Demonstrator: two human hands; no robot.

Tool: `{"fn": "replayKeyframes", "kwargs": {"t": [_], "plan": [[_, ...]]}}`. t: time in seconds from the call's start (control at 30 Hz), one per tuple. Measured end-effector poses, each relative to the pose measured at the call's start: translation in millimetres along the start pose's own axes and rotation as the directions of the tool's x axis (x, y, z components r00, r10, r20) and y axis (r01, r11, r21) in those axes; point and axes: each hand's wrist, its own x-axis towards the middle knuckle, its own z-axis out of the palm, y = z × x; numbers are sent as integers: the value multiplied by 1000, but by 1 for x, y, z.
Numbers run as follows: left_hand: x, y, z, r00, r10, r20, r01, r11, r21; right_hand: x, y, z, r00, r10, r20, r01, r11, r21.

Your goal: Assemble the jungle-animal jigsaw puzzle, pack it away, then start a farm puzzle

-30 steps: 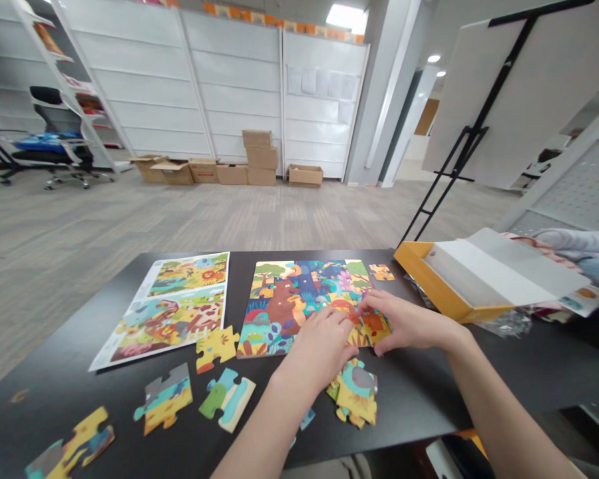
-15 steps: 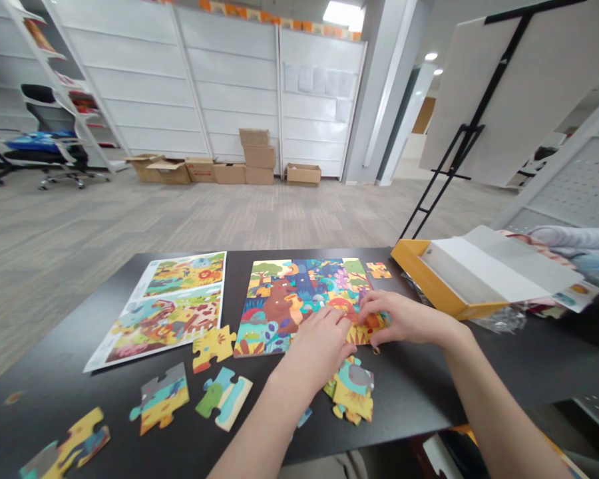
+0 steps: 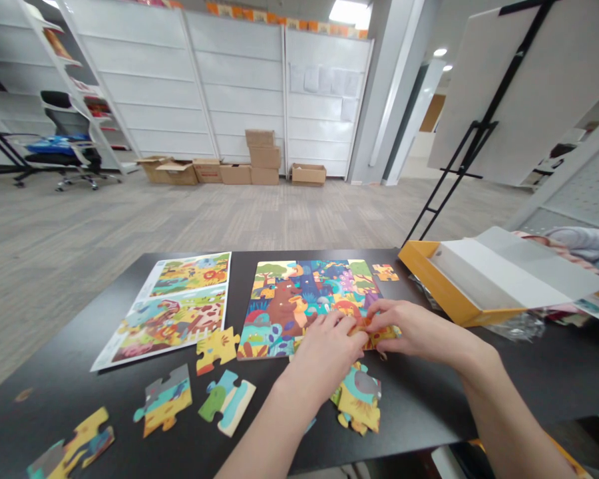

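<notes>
A nearly rectangular jigsaw puzzle (image 3: pixel 285 303) with a bear and other animals lies on the black table. My left hand (image 3: pixel 329 346) rests over its lower edge, fingers laid on the surface and fingertips close to my right hand. At the lower right corner, my right hand (image 3: pixel 404 326) has thumb and fingers closed around a puzzle piece (image 3: pixel 374 332), which they partly cover. Just below my hands are overlapping loose pieces (image 3: pixel 360 402). More loose pieces lie to the left: a yellow one (image 3: pixel 217 349), a green-and-blue one (image 3: pixel 228 401) and a grey-and-yellow one (image 3: pixel 167 399).
A printed picture sheet (image 3: pixel 172 309) lies left of the puzzle. One orange piece (image 3: pixel 385 272) sits beyond its upper right corner. To the right stands an open yellow box (image 3: pixel 442 286) with plastic wrap beside it. Another piece (image 3: pixel 77 446) lies near the front left edge.
My left hand has slid slightly right, its fingertips now closer to my right hand at the puzzle's lower right corner. The whole view has shifted a little.
</notes>
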Motion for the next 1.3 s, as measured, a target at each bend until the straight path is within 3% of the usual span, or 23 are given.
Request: {"fn": "replayKeyframes", "kwargs": {"t": [0.63, 0.9, 1.0, 1.13, 1.3], "plan": [[2, -3, 7, 998, 68, -10, -69, 995, -76, 1, 16, 0, 999, -30, -24, 31, 997, 65], [3, 1, -1, 999, 24, 24, -22, 997, -74, 0, 20, -5, 999, -41, -24, 43, 996, 72], [1, 1, -5, 999, -25, 33, 27, 997, -68, -2, 29, -11, 993, 51, -105, -41, 994, 98], [-1, -2, -4, 998, -54, 30, 56, 995, -88, -2, 45, -11, 919, 300, -255, -311, 950, -4], [0, -5, 2, 999, -33, 1, 33, 995, -96, 2, 52, -6, 898, 378, -224, -382, 924, 30]]}}
